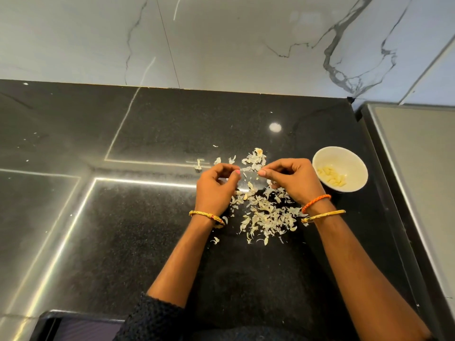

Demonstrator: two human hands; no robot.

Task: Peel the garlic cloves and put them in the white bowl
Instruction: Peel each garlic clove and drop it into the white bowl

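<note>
**Garlic peeling, mid-task**

Nearest, a heap of papery skins (266,215) litters the black worktop (152,230). Above it, the left hand (215,187) and right hand (286,179) hover with fingers curled, thumbs nearly meeting; whether either pinches a clove cannot be told. Farther right, the white bowl (341,153) holds peeled cloves (331,177). Judged step: stripping skin. The next move calls for carrying a bared clove to the bowl.

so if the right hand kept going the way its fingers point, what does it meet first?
Probably the left hand: the right hand points leftward at it across a narrow gap above the garlic peels. Depth is unclear, so it might pass just over.
</note>
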